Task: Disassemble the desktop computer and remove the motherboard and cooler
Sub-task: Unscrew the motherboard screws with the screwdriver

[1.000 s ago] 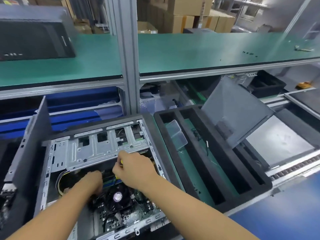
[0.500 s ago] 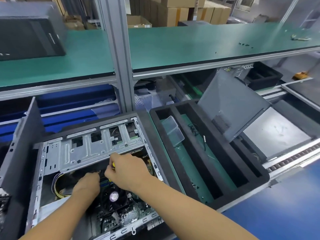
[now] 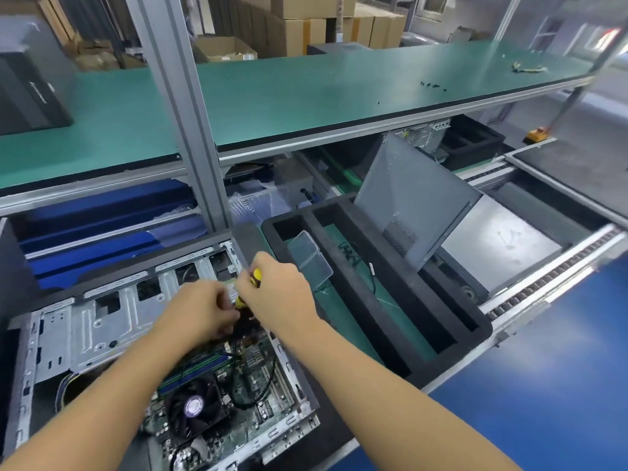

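Case (image 3: pixel 292 421) lies open at the bench's near-left edge. Cooler (image 3: pixel 195 407) and motherboard (image 3: pixel 253 379) are both seated inside it. Your left grip (image 3: pixel 200 311) is curled just beside the tool; can't tell if it clamps anything. Right grip (image 3: pixel 278 300) is clamped on the yellow screwdriver (image 3: pixel 255 276). Risk: the tip slips and gouges the board, or a freed screw drops into it. Tip and screw are hidden under your hands.
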